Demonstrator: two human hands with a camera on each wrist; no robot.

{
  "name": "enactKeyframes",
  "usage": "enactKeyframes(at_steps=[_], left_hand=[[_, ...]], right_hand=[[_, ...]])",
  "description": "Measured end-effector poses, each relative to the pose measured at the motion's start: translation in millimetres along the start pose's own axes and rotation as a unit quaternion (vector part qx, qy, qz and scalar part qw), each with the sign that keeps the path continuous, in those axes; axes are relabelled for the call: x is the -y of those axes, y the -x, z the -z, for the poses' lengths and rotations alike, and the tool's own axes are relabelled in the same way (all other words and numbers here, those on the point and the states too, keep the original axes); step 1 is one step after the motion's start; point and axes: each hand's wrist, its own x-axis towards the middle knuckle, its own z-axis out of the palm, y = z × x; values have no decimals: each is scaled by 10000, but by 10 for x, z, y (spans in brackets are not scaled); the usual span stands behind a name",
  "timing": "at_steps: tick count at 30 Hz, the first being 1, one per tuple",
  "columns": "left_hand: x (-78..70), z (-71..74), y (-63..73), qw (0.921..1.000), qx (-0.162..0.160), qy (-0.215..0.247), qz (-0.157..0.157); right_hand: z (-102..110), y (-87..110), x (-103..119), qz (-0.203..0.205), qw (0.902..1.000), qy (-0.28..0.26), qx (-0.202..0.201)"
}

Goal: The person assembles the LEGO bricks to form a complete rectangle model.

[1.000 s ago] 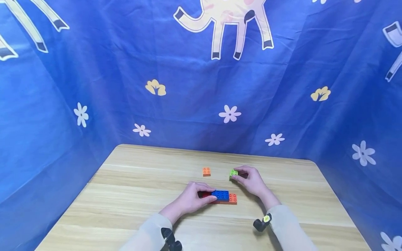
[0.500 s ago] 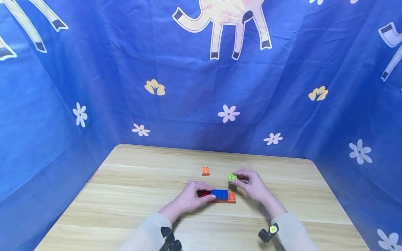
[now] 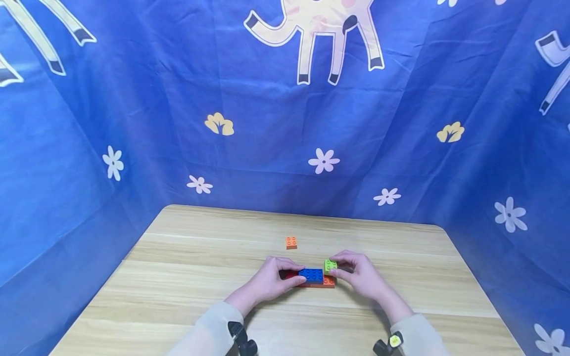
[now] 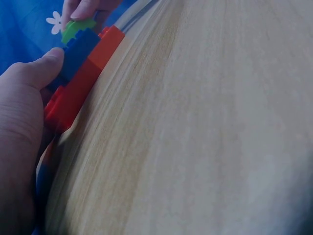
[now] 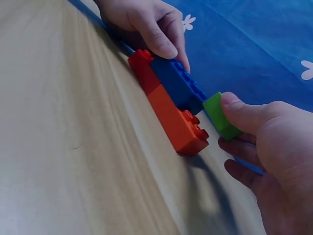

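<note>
A blue building brick sits on top of a red brick and an orange brick that stand end to end on the table. My left hand grips this stack at its left end, thumb on the near side of the blue brick. Between thumb and fingers, my right hand pinches a green brick. In the right wrist view the green brick hangs just above the orange brick's bare studs, beside the blue brick's end, with a gap below it.
A small orange brick with studs up lies farther back on the wooden table. Blue cloth printed with flowers and animals hangs behind the table and at both sides.
My right hand has lifted the green brick and brought it toward me, from the table behind the stack to above its right end. The left hand keeps its hold.
</note>
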Motion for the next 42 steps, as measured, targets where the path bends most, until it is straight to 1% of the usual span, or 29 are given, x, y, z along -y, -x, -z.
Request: enactKeyframes(at_steps=[6,13,19,23,33,38,42], left_hand=[[-15,6,5,10000,4,63,25],[-10,-4,5,10000,-43,47,0],[-9,-3,10,10000,-61,-35,48],[-19,-1,8,10000,-61,4,58],[-14,-13,5,10000,-52,33,69],[-2,-10,-3,10000,-37,-1,34],[-7,-2,-3,10000,12,25,77]], right_hand=[[-43,51,-26,113,9998,92,100],[-75,84,-36,121,9997,-21,229],[-83,91,-50,42,9997,-38,217],[-87,93,-20,-46,9998,-18,218],[-91,90,26,-44,9995,312,88],[-104,66,-15,-106,9998,141,107],[-120,64,-50,-168,9998,-42,112]])
